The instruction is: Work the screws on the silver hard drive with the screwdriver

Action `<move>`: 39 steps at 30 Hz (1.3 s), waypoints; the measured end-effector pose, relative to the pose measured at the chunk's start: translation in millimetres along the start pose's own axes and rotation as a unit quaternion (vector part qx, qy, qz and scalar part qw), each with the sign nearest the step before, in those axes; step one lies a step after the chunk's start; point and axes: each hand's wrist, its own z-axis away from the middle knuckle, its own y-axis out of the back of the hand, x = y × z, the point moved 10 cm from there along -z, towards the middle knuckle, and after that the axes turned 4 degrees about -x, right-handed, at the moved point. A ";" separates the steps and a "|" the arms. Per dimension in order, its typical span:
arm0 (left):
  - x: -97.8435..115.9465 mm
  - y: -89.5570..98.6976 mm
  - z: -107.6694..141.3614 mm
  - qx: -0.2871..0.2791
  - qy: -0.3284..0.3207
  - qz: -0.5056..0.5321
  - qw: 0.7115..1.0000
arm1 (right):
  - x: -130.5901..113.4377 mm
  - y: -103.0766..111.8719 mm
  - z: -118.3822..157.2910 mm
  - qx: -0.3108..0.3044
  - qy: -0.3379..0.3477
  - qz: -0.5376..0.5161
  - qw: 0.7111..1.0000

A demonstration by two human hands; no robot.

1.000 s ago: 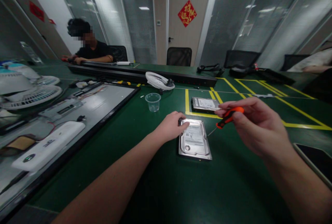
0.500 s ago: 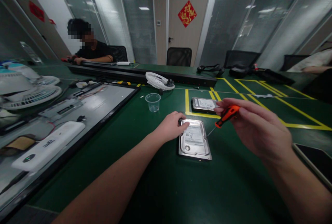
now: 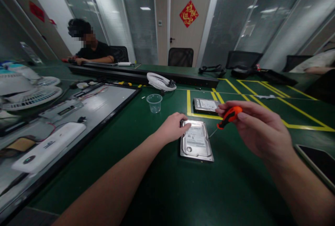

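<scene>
Right hand [image 3: 261, 128] has shifted its grip on the screwdriver [image 3: 230, 116]; I see it pinching the handle, tip at the hard drive's [image 3: 195, 142] right edge. Left hand [image 3: 172, 127] clasps the drive's far-left corner. Surface [image 3: 243, 184] extends between drive and phone [image 3: 318, 163].

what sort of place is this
Probably an office or meeting room used for hands-on work, judging by the glass partitions, the mesh-backed chairs and the screwdriver.

Left arm [image 3: 123, 172] outstretched, right grip [image 3: 261, 128] (fingers [image 3: 252, 105] bent) closed
</scene>
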 end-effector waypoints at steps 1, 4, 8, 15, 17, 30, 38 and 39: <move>0.0 -0.2 0.0 -0.001 -0.001 0.001 1.000 | -1.1 -0.4 0.1 0.001 0.002 0.001 1.000; 0.1 0.1 0.0 0.001 -0.001 0.001 1.000 | -1.7 1.2 1.0 0.009 0.006 0.028 1.000; 0.2 0.5 0.1 0.003 -0.002 -0.003 1.000 | 1.5 4.2 1.5 0.010 0.016 0.046 0.999; 0.9 0.6 0.5 -0.005 0.001 -0.007 1.000 | -3.8 4.2 2.6 0.016 0.029 0.081 0.996; 1.3 0.9 0.5 -0.006 0.003 -0.008 1.000 | -4.7 0.8 2.5 0.008 0.024 0.064 0.998; 1.5 1.0 0.4 -0.001 -0.006 -0.006 1.000 | -0.5 2.1 1.5 0.002 0.025 0.051 0.998; 2.3 1.8 0.9 -0.002 -0.002 -0.002 1.000 | 0.5 7.1 1.8 0.019 0.030 0.102 0.994; 2.4 1.5 1.0 -0.004 -0.002 -0.003 1.000 | 1.1 7.1 1.7 0.017 0.031 0.103 0.994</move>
